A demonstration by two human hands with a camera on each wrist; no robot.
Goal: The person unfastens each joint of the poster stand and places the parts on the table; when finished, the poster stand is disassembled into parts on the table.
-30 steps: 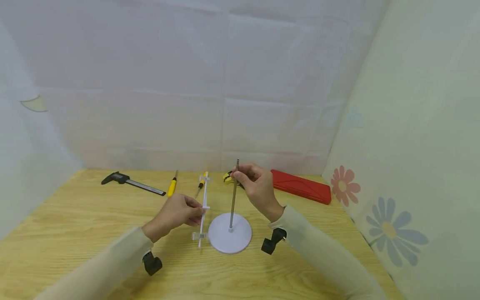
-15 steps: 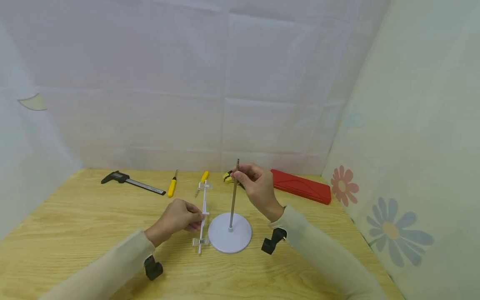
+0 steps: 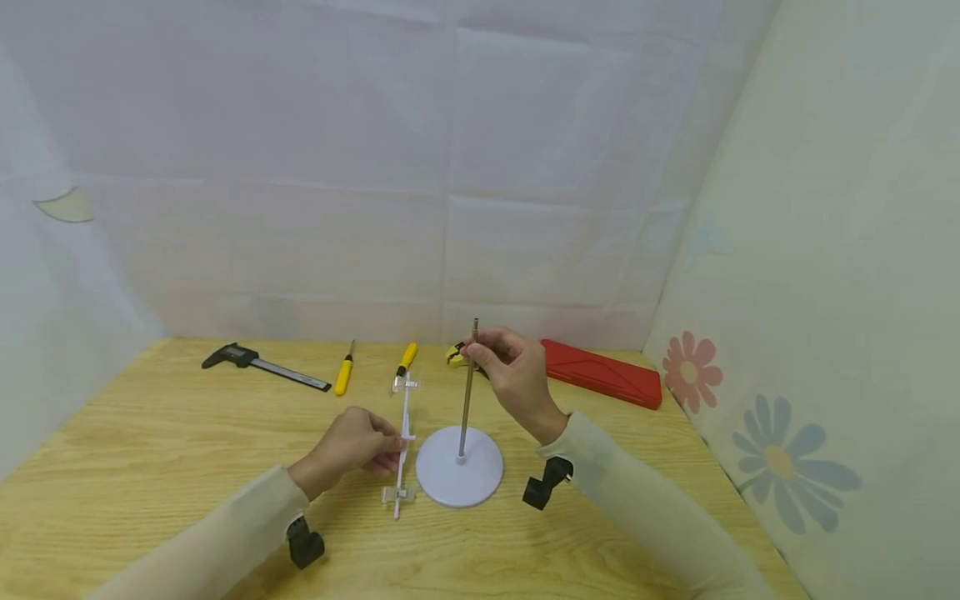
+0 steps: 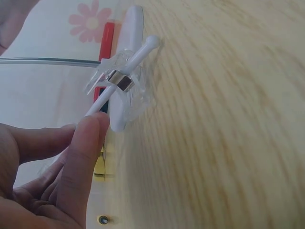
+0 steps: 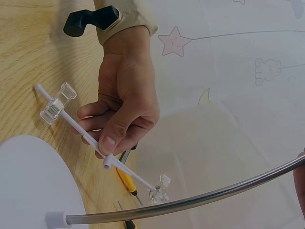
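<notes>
**Two hands, one stand**

The left hand [image 3: 352, 446] pinches a white clip rod [image 3: 403, 442], its lower tip on the counter [image 3: 150, 450] beside the round white base [image 3: 480, 483]. The right hand [image 3: 513, 375] has its grip closed around the upright metal post [image 3: 467, 408].

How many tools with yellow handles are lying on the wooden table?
2. One yellow-handled screwdriver lies beside the black digital caliper; the second yellow-handled screwdriver lies behind the white plastic rod with clear clips. Another may hide behind the right hand.

left hand [image 3: 352, 446] lower, white rod [image 3: 403, 442] tilted nearer table
</notes>
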